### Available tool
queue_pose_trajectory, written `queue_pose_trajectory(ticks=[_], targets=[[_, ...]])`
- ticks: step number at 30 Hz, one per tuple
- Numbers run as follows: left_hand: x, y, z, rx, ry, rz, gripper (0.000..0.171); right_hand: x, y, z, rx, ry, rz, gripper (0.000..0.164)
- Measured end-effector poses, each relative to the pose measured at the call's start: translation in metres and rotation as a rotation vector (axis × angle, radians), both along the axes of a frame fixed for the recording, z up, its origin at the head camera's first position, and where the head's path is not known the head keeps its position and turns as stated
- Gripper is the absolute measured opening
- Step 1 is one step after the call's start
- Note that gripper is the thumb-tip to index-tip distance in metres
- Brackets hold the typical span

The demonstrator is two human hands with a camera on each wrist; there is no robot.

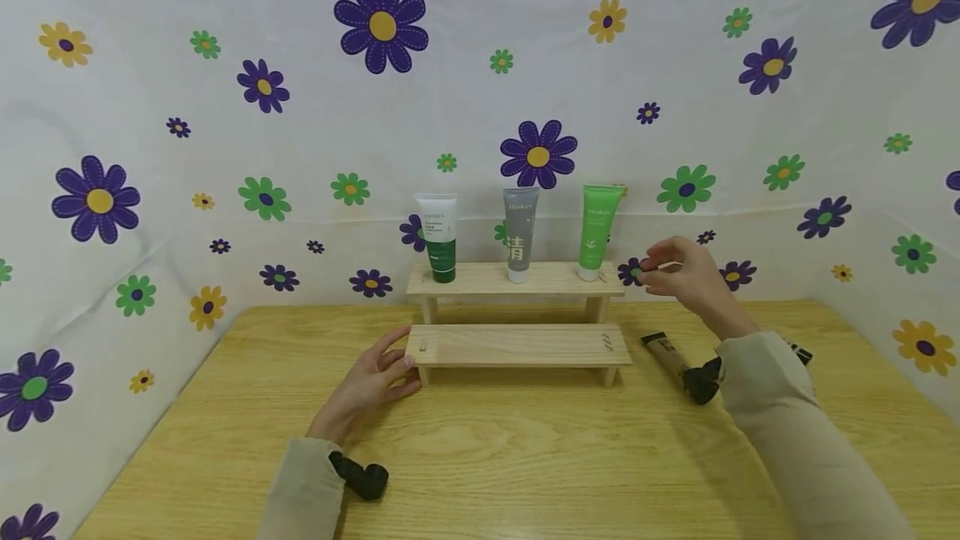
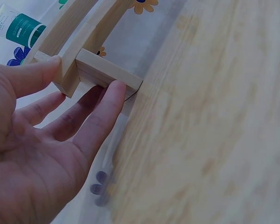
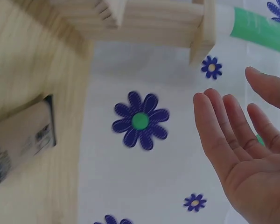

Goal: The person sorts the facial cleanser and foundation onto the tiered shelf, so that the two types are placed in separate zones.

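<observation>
A two-tier wooden display stand [image 1: 517,346] is on the table. My left hand [image 1: 372,379] holds the left end of its lower step, thumb at the board's edge and fingers against the leg [image 2: 109,70]. On the upper step stand three tubes on their caps: a white-and-green tube [image 1: 441,240], a grey tube [image 1: 519,236] and a bright green tube [image 1: 598,232]. My right hand [image 1: 686,273] is in the air right of the green tube, holding nothing. In the right wrist view its fingers [image 3: 233,130] are apart from the tube and relaxed.
A beige-brown tube [image 1: 666,354] with a dark end lies on the table right of the stand, below my right forearm. Another dark-ended item [image 1: 801,352] pokes out behind the right sleeve. A flower-patterned cloth [image 1: 450,107] hangs behind and at both sides of the wooden table [image 1: 487,457].
</observation>
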State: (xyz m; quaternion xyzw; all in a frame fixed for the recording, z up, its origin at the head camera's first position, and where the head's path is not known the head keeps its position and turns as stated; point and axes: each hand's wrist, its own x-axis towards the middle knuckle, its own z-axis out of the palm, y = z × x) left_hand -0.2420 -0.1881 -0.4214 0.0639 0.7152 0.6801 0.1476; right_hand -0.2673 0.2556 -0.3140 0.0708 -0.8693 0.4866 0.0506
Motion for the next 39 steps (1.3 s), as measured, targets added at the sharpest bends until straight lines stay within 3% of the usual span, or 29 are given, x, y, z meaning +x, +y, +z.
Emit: queue_pose_trajectory(ticks=[16, 39], targets=[[0.001, 0.0, 0.0, 0.022, 0.022, -0.027, 0.058, 0.02, 0.05, -0.05, 0.022, -0.158, 0.04, 0.042], [-0.001, 0.0, -0.001, 0.006, -0.003, 0.004, 0.058, 0.032, 0.065, -0.065, 0.055, -0.284, 0.056, 0.048]])
